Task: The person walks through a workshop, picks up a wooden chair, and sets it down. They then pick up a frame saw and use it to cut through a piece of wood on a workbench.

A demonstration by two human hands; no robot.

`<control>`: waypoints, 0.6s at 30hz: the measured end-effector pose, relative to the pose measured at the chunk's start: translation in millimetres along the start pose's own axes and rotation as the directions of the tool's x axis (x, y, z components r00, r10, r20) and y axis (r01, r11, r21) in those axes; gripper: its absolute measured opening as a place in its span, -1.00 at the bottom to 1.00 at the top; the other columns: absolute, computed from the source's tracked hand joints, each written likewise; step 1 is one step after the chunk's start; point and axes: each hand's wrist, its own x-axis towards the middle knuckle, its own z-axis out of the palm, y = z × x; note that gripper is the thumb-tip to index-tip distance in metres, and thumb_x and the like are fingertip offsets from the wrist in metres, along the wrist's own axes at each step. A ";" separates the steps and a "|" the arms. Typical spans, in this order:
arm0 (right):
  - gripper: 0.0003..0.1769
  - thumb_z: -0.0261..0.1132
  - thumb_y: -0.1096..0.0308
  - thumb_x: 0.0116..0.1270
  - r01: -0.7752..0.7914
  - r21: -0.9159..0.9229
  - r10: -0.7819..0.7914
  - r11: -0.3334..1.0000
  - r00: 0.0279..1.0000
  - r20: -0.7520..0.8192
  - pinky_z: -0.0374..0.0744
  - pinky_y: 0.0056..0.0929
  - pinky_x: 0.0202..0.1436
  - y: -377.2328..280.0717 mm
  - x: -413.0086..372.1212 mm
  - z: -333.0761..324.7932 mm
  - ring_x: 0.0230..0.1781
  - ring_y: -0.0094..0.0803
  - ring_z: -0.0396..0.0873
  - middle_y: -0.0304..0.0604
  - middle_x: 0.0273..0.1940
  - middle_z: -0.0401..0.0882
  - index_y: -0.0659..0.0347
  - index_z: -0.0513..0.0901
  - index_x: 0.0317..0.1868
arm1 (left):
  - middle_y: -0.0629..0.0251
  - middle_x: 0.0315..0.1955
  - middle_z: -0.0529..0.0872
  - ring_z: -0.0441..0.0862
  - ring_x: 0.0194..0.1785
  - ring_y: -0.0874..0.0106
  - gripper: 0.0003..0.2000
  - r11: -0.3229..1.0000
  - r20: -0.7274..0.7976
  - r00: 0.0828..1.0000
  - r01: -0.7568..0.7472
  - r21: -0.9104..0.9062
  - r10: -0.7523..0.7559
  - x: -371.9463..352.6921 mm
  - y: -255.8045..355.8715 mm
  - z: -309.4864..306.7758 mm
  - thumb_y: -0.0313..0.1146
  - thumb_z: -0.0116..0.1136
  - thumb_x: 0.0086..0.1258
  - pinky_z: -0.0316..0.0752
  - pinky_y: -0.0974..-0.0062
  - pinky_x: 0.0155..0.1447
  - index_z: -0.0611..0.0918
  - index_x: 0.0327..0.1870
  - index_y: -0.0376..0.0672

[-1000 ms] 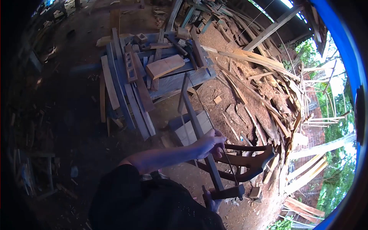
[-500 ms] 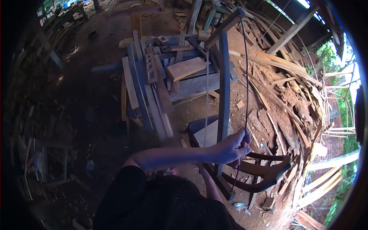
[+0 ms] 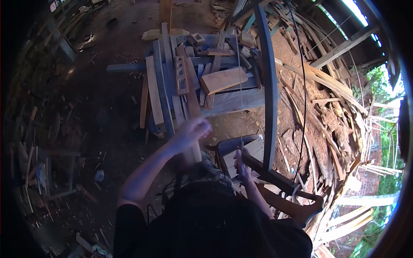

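Observation:
A large wooden frame saw (image 3: pixel 269 86) stands to my right, its long beam upright, a thin blade (image 3: pixel 240 86) on the near-left side and a dark cord (image 3: pixel 303 90) on the far side. My right hand (image 3: pixel 242 165) is closed round the saw's lower end, where the blade meets a short handle. My left hand (image 3: pixel 195 130) is off the saw, blurred, with loosely bent fingers and nothing visible in it. It hovers above a long board (image 3: pixel 193 105) that runs from the bench toward my lap. Another board (image 3: pixel 183 81), with square holes, lies beyond it.
A low workbench (image 3: pixel 236 101) ahead carries wooden pieces, including a thick block (image 3: pixel 223 80). A dark chair (image 3: pixel 297 210) with a curved wooden back is at right. Behind the saw lie wood shavings (image 3: pixel 331 114) and piled offcuts. A chair seat (image 3: pixel 228 148) is near my right hand.
My left hand has let go of the saw's cord and moved left over the board. The saw has shifted right, with my right hand still at its lower end.

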 end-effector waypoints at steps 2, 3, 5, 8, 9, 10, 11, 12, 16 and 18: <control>-0.50 0.15 -0.03 0.47 0.034 0.035 -0.033 0.999 0.998 -0.051 0.32 -0.64 -0.71 -5.2 8.1 -7.9 -0.72 -0.68 0.31 -0.30 -0.46 0.39 0.18 0.37 0.17 | 0.45 -0.42 0.55 0.49 -0.34 0.67 -0.87 0.991 -0.155 0.980 0.128 0.037 -0.121 -29.8 -49.1 -35.9 -0.34 0.06 0.52 0.43 0.65 -0.21 0.54 -0.21 -0.20; -0.50 0.15 -0.03 0.47 0.045 0.026 -0.044 0.999 0.998 -0.043 0.32 -0.64 -0.71 -7.5 12.9 -12.2 -0.72 -0.68 0.31 -0.30 -0.46 0.39 0.18 0.37 0.17 | 0.46 -0.43 0.54 0.48 -0.35 0.67 -0.88 0.981 -0.207 0.960 0.195 0.004 -0.190 -48.0 -64.3 -45.5 -0.34 0.08 0.50 0.41 0.65 -0.23 0.54 -0.21 -0.19; -0.47 0.15 -0.03 0.47 0.053 0.045 -0.051 0.998 0.998 -0.039 0.33 -0.64 -0.70 -12.7 26.0 -19.3 -0.72 -0.67 0.32 -0.29 -0.46 0.40 0.19 0.32 0.19 | 0.42 -0.40 0.60 0.53 -0.31 0.61 -0.84 0.946 -0.304 0.902 0.325 0.015 -0.305 -83.7 -103.5 -61.0 -0.28 0.13 0.46 0.44 0.59 -0.19 0.57 -0.19 -0.18; -0.55 0.12 -0.02 0.49 0.114 0.061 -0.114 0.992 0.993 -0.001 0.33 -0.62 -0.71 -27.7 64.4 -18.7 -0.74 -0.64 0.33 -0.24 -0.47 0.45 0.17 0.30 0.08 | 0.27 -0.30 0.68 0.63 -0.19 0.45 -0.77 0.828 -0.516 0.752 0.545 0.134 -0.411 -144.5 -184.2 -65.7 -0.22 0.21 0.38 0.51 0.42 -0.06 0.60 -0.14 -0.19; -0.59 0.11 -0.01 0.50 0.128 0.087 -0.128 0.988 0.992 -0.001 0.33 -0.60 -0.72 -30.9 76.1 -18.1 -0.75 -0.62 0.33 -0.21 -0.48 0.48 0.17 0.29 0.02 | 0.23 -0.27 0.69 0.63 -0.15 0.42 -0.75 0.805 -0.542 0.715 0.582 0.112 -0.442 -155.0 -183.0 -56.9 -0.22 0.23 0.36 0.52 0.38 -0.03 0.60 -0.13 -0.21; -0.60 0.14 -0.01 0.48 0.142 0.080 -0.143 0.987 0.990 0.004 0.34 -0.59 -0.72 -35.2 91.3 -18.3 -0.77 -0.60 0.33 -0.18 -0.51 0.49 0.14 0.27 -0.07 | 0.19 -0.25 0.69 0.64 -0.12 0.38 -0.73 0.780 -0.566 0.676 0.619 0.088 -0.472 -163.1 -180.3 -48.2 -0.22 0.24 0.34 0.52 0.35 0.00 0.60 -0.11 -0.22; -0.60 0.14 -0.01 0.48 0.149 0.077 -0.152 0.986 0.988 0.031 0.34 -0.59 -0.72 -38.3 106.8 -19.6 -0.77 -0.60 0.33 -0.18 -0.51 0.49 0.14 0.27 -0.07 | 0.19 -0.25 0.69 0.64 -0.12 0.38 -0.73 0.783 -0.585 0.662 0.618 0.071 -0.469 -169.1 -186.8 -39.7 -0.22 0.24 0.34 0.52 0.35 0.00 0.60 -0.11 -0.22; -0.60 0.14 -0.02 0.48 0.152 0.078 -0.155 0.985 0.988 0.029 0.35 -0.59 -0.72 -41.3 123.8 -20.9 -0.77 -0.60 0.34 -0.17 -0.50 0.49 0.13 0.27 -0.08 | 0.17 -0.23 0.70 0.64 -0.11 0.37 -0.74 0.782 -0.563 0.676 0.618 0.081 -0.476 -174.7 -196.4 -32.0 -0.23 0.23 0.34 0.53 0.34 0.00 0.60 -0.11 -0.23; -0.59 0.14 -0.07 0.47 0.132 0.084 -0.140 0.988 0.985 0.098 0.34 -0.60 -0.72 -58.8 188.6 -22.3 -0.76 -0.60 0.35 -0.16 -0.50 0.49 0.09 0.27 -0.12 | 0.11 -0.20 0.70 0.65 -0.09 0.29 -0.73 0.752 -0.509 0.698 0.644 0.137 -0.505 -164.6 -220.0 -6.0 -0.25 0.21 0.34 0.54 0.31 0.01 0.60 -0.08 -0.27; -0.58 0.12 -0.09 0.47 0.153 0.072 -0.161 0.986 0.977 0.137 0.34 -0.59 -0.73 -63.0 224.4 -25.4 -0.76 -0.59 0.35 -0.16 -0.50 0.49 0.09 0.27 -0.13 | 0.08 -0.19 0.69 0.65 -0.08 0.25 -0.72 0.740 -0.528 0.686 0.656 0.151 -0.500 -135.9 -193.1 -1.2 -0.26 0.21 0.34 0.53 0.29 0.03 0.59 -0.07 -0.27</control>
